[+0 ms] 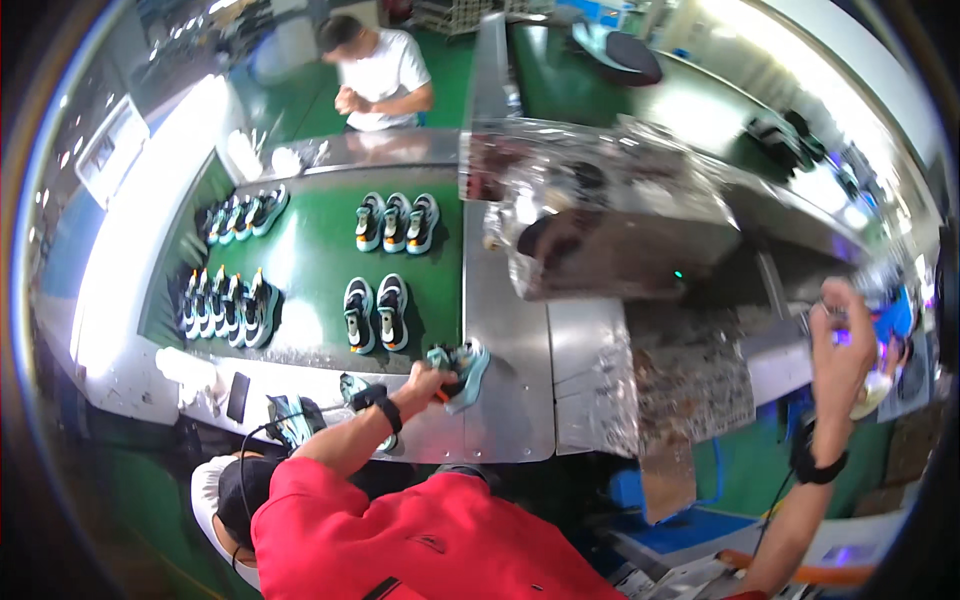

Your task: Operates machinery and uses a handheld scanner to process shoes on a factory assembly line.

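My left hand (426, 386) is closed around a light-blue and dark sneaker (468, 378) at the near edge of the metal worktop. More parts of light-blue shoes, one a sneaker (291, 420), lie to the left of that hand, partly covered by my forearm. Far to the right, my right hand (845, 345) is raised beside the machine's end, its thumb and fingers apart, with nothing visible in it. Two sneakers (392, 312) stand upright on the green belt (310, 290) just beyond my left hand, and three more sneakers (397, 222) stand farther back.
Rows of sneakers (230, 305) line the belt's left side. A plastic-wrapped machine housing (620, 230) rises right of the belt. A dark phone (238, 396) lies on the near ledge. Across the belt stands a person in white (385, 75); a capped person (250, 495) is at my left.
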Tool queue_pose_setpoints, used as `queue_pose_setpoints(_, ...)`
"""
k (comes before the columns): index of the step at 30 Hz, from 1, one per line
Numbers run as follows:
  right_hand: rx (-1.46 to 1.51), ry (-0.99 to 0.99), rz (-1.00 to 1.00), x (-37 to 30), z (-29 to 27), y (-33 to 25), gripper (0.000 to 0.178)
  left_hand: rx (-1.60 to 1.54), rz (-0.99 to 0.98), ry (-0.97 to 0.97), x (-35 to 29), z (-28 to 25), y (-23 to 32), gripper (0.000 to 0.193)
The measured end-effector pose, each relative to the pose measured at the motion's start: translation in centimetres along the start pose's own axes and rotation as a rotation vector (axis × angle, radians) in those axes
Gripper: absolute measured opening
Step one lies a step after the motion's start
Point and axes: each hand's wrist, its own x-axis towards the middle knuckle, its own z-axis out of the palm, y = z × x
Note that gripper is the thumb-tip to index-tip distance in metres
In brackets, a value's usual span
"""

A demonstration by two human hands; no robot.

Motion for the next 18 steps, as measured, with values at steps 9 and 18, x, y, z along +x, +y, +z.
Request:
queue_pose_setpoints(9,0.065,-0.653,0.111,31.4,20.5,-4.4,0.074,-0.061,0.146,0.275,28.1,-4.9,7.2,0.046)
queue_pose_setpoints(18,0.019,-0.701,0.111,34.6,28.1,-2.5,0.05,0.582,0.27,0.634,38.4,-3.3,13.4,0.074)
